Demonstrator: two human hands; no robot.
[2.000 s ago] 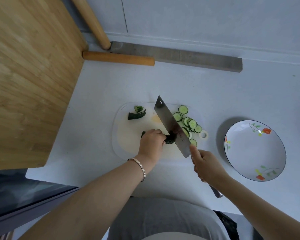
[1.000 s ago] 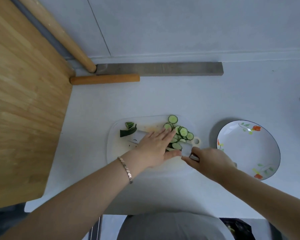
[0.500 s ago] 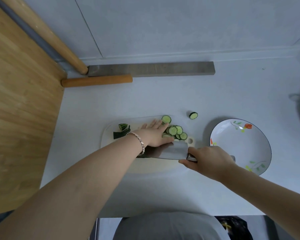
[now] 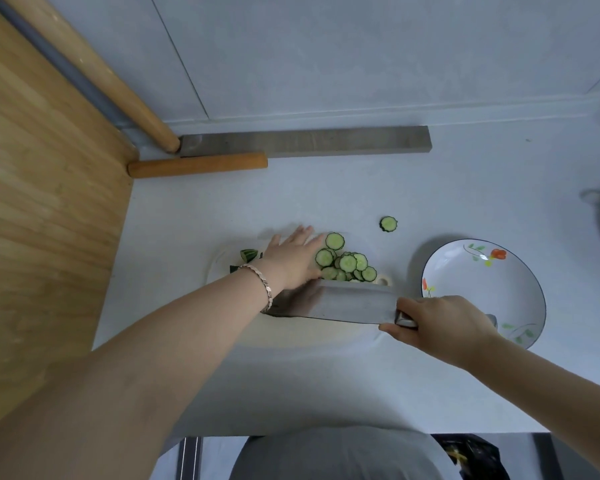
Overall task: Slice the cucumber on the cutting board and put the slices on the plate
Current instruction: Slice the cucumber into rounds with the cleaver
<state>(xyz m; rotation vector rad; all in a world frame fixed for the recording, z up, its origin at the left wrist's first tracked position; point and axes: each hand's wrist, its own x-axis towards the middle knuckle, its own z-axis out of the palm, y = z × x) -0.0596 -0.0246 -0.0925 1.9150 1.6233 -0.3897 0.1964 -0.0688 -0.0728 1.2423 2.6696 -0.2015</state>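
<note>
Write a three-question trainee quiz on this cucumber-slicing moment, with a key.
1. True or false: the plate already holds cucumber slices.
2. Which hand grips the cleaver?
A. left hand
B. right hand
C. neither
3. Fill in: one stray slice lies on the ____, off the cutting board and away from the pile of slices.

Key:
1. False; the plate shows only its flower pattern.
2. B; the left hand lies open beside the pile.
3. Countertop.

Slicing has stopped — cleaver now flat, left hand gathering slices.
</note>
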